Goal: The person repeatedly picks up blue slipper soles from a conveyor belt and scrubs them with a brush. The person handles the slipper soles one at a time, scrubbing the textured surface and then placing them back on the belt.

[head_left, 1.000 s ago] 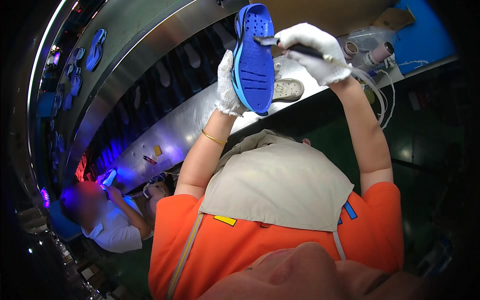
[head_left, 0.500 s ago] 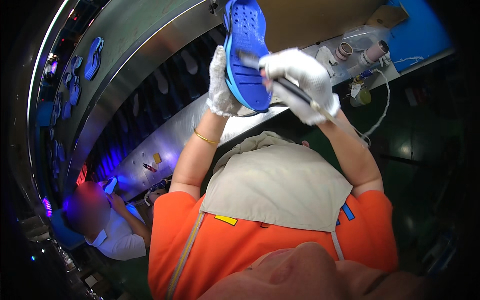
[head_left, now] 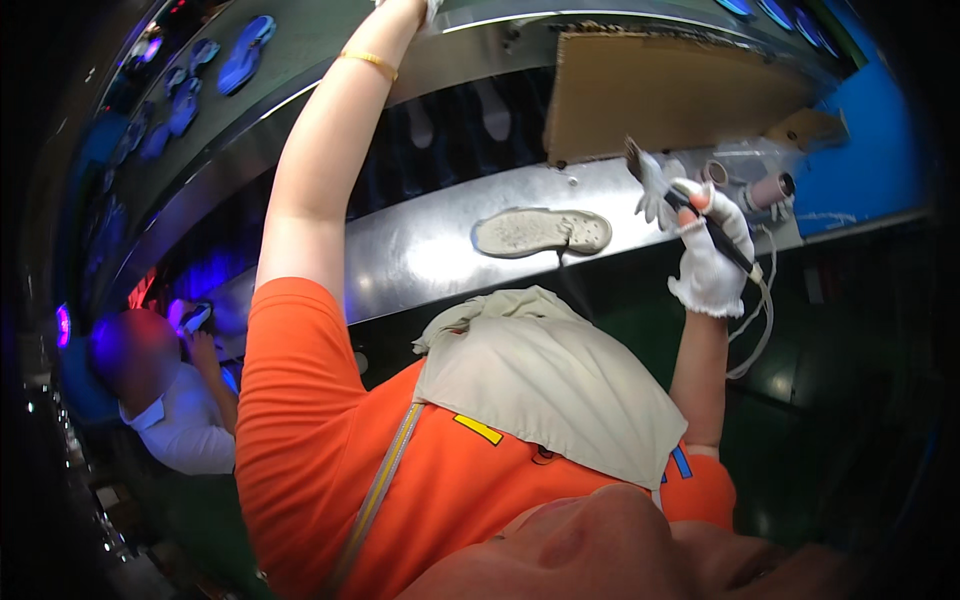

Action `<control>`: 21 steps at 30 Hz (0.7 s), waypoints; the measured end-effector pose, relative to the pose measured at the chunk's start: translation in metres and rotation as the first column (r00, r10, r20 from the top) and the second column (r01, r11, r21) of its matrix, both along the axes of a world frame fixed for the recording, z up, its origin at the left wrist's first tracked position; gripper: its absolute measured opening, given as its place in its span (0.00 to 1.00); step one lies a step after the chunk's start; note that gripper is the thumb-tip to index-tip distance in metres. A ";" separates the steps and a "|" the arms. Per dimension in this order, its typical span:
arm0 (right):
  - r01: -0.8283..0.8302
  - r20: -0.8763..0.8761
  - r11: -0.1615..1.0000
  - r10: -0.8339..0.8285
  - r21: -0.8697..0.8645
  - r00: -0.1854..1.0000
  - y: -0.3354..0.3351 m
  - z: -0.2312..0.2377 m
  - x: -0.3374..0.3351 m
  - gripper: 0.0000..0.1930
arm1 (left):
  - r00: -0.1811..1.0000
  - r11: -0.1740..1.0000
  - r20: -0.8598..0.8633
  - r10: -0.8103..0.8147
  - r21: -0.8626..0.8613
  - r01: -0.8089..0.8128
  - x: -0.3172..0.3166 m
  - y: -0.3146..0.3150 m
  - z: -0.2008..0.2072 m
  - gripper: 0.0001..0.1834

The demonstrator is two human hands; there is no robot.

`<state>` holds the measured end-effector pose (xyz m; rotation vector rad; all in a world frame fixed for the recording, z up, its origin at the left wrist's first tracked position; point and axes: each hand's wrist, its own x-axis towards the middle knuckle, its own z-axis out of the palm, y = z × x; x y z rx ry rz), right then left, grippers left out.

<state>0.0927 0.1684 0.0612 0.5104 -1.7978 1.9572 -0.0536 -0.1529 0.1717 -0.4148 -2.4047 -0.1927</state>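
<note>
One head view; two hands, gloved in white.

Right hand (head_left: 708, 268): before the ledge's front edge, forearm rising from below; fingers curled closed about a dark-handled brush (head_left: 728, 244), bristles pointing up and left, well apart from the beige sole. Pale hose at the handle's lower end.

Left arm (head_left: 325, 175): stretched far up and forward, elbow nearly straight, gold bracelet (head_left: 369, 64) near the wrist. Left hand (head_left: 433, 8): cut off by the upper edge, beside the conveyor's metal rim (head_left: 480, 40); finger opening and any hold cannot be told.

Beige sole (head_left: 540, 232): flat on the metal ledge (head_left: 390, 265), between the arms, untouched.

Blue soles (head_left: 245, 58): on the green belt (head_left: 310, 45), upper left.

Step in hand, as judged: a left-hand reach at the conveyor, brush held aside. Next move, as judged: calls for sure left fingers and bristles clear of surfaces.
</note>
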 end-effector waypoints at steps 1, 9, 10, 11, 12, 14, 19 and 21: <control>-0.026 0.065 0.996 0.032 -0.080 0.997 -0.001 -0.004 0.000 0.10 | 0.986 0.980 -0.116 0.121 -0.146 -0.138 -0.002 -0.022 0.003 0.38; -0.181 0.224 0.959 0.229 -0.217 0.947 -0.029 -0.019 -0.017 0.10 | 0.587 0.627 0.219 0.779 -0.253 -0.737 0.013 -0.230 0.016 0.28; -0.170 0.279 0.968 0.217 -0.184 0.935 -0.032 -0.021 -0.017 0.10 | 0.652 0.672 0.173 0.738 -0.272 -0.688 0.032 -0.223 0.016 0.26; -0.184 0.285 0.967 0.229 -0.175 0.931 -0.036 -0.020 -0.018 0.10 | 0.742 0.758 0.184 0.644 -0.283 -0.588 0.043 -0.225 0.016 0.22; -0.207 0.288 0.964 0.248 -0.167 0.925 -0.041 -0.020 -0.021 0.09 | 0.879 0.888 0.196 0.435 -0.253 -0.384 0.050 -0.229 0.016 0.21; -0.256 0.275 0.960 0.278 -0.114 0.920 -0.042 -0.020 -0.024 0.09 | 0.867 0.938 0.367 0.337 -0.051 -0.343 0.077 -0.190 0.033 0.20; -0.301 0.181 0.954 0.296 -0.001 0.938 -0.043 -0.027 -0.030 0.10 | 0.526 0.550 0.161 0.835 -0.217 -0.807 0.083 -0.167 0.046 0.37; -0.307 0.226 0.951 0.305 -0.031 0.925 -0.034 -0.038 -0.033 0.09 | 0.464 0.553 0.403 0.788 -0.135 -0.822 0.063 -0.187 0.028 0.44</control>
